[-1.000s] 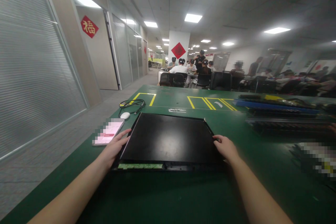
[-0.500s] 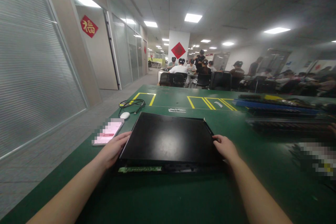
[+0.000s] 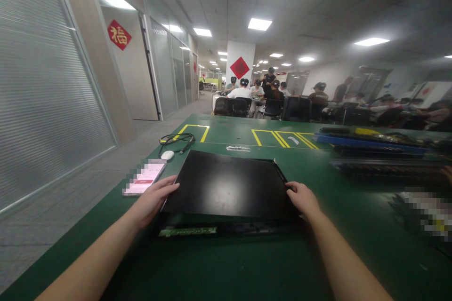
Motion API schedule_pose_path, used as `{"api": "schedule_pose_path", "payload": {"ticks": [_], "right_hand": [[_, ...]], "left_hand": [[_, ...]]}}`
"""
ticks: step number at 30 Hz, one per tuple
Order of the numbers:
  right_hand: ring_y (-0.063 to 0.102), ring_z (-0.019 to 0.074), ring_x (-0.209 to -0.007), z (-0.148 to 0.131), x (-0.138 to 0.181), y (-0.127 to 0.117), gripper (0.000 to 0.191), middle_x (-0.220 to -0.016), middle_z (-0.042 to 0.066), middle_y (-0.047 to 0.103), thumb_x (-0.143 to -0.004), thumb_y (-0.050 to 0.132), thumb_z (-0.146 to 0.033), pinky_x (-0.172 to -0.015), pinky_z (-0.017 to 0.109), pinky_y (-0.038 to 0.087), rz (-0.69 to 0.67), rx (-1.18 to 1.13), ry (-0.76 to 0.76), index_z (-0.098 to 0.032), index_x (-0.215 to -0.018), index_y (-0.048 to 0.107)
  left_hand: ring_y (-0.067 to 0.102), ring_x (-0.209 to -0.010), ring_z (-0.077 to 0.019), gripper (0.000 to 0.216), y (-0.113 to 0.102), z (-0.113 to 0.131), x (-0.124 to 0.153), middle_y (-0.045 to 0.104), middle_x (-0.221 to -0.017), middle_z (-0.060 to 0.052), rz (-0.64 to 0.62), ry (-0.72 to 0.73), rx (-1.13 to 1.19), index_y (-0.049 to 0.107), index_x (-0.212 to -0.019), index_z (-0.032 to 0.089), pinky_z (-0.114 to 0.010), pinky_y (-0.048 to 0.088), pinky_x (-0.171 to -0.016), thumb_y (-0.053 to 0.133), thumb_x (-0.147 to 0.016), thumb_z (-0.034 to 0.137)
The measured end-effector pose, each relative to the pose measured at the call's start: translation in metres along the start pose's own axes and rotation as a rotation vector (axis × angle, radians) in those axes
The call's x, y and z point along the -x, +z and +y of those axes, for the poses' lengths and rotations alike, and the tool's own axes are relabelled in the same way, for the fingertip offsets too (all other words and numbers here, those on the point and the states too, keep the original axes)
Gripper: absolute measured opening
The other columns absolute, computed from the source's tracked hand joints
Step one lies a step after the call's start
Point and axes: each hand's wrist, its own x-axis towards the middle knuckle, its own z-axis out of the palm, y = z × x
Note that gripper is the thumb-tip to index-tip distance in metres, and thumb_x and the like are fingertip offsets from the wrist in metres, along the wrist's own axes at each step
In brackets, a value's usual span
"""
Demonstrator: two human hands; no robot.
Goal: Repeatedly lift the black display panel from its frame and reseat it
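Observation:
A flat black display panel lies over a black frame, its near edge raised a little so a gap shows between them. Along the frame's near side runs a strip of green circuit board. My left hand grips the panel's left edge, with fingertips on its upper face and the thumb side out of sight. At the right edge, my right hand is closed, fingers curled at the rim; whether it holds the panel, the frame or both is hard to tell.
Left of the panel lie a phone, a white mouse and a coiled black cable on the green table. A blurred stack of dark and blue parts is at the right. Several people sit at desks beyond.
The panel's near edge has risen from the frame, widening the gap. My left fingers have come further over the panel's edge. My right hand has barely moved.

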Motion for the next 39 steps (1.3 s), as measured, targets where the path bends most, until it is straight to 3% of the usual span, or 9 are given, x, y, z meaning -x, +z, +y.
{"api": "schedule_pose_path", "payload": {"ticks": [9,13,19,26,30,33,39], "right_hand": [[0.064,0.0237,-0.096,-0.001,0.0,0.001,0.042,-0.112,0.009,0.068,-0.082,0.048,-0.03,-0.074,0.032,0.045,0.003,-0.006,-0.007,-0.024,-0.116,0.071],[0.063,0.0224,-0.092,-0.002,0.001,0.0,0.042,-0.106,0.008,0.067,-0.081,0.049,-0.03,-0.072,0.03,0.043,0.02,-0.011,-0.008,-0.024,-0.116,0.071],[0.058,0.0181,-0.072,-0.004,0.002,-0.003,0.055,-0.08,0.002,0.062,-0.083,0.048,-0.031,-0.062,0.028,0.039,0.02,-0.093,-0.007,-0.024,-0.136,0.056],[0.059,0.0186,-0.074,-0.003,0.001,-0.002,0.051,-0.077,0.001,0.062,-0.085,0.047,-0.035,-0.065,0.029,0.04,0.028,-0.147,0.008,-0.023,-0.134,0.059],[0.063,0.0213,-0.082,-0.001,-0.001,-0.002,0.052,-0.088,0.005,0.068,-0.087,0.046,-0.04,-0.073,0.031,0.045,0.036,-0.186,0.031,-0.02,-0.133,0.061],[0.065,0.0243,-0.097,-0.001,-0.005,-0.003,0.047,-0.104,0.01,0.071,-0.087,0.048,-0.041,-0.084,0.034,0.047,0.038,-0.25,0.051,-0.019,-0.122,0.069],[0.064,0.0261,-0.108,-0.003,-0.006,-0.005,0.036,-0.113,0.01,0.072,-0.079,0.057,-0.041,-0.09,0.036,0.048,0.033,-0.552,0.118,-0.021,-0.102,0.076]], "left_hand": [[0.07,-0.109,-0.0312,0.052,-0.005,-0.003,-0.001,0.077,-0.114,-0.01,-0.145,0.158,-0.06,0.075,-0.11,0.021,-0.034,0.058,-0.091,0.089,-0.061,0.033],[0.071,-0.107,-0.0329,0.053,-0.003,0.0,0.001,0.078,-0.11,-0.011,-0.154,0.169,-0.059,0.076,-0.11,0.02,-0.037,0.057,-0.093,0.089,-0.061,0.033],[0.072,-0.104,-0.0323,0.054,0.005,0.005,0.01,0.078,-0.111,-0.009,-0.132,0.152,-0.014,0.077,-0.109,0.023,-0.034,0.06,-0.085,0.09,-0.057,0.031],[0.068,-0.112,-0.0353,0.064,0.01,0.007,0.015,0.074,-0.12,-0.012,-0.185,0.161,0.046,0.072,-0.12,0.02,-0.039,0.055,-0.097,0.089,-0.058,0.028],[0.066,-0.115,-0.0354,0.069,0.009,0.006,0.014,0.073,-0.122,-0.012,-0.209,0.155,0.056,0.069,-0.126,0.022,-0.039,0.054,-0.098,0.088,-0.06,0.028],[0.065,-0.117,-0.0352,0.072,0.007,0.004,0.013,0.071,-0.126,-0.012,-0.219,0.17,0.056,0.066,-0.131,0.023,-0.039,0.054,-0.098,0.087,-0.062,0.029],[0.065,-0.118,-0.0342,0.071,0.005,0.0,0.009,0.068,-0.131,-0.011,-0.218,0.195,0.058,0.065,-0.131,0.024,-0.037,0.055,-0.096,0.086,-0.064,0.03]]}}
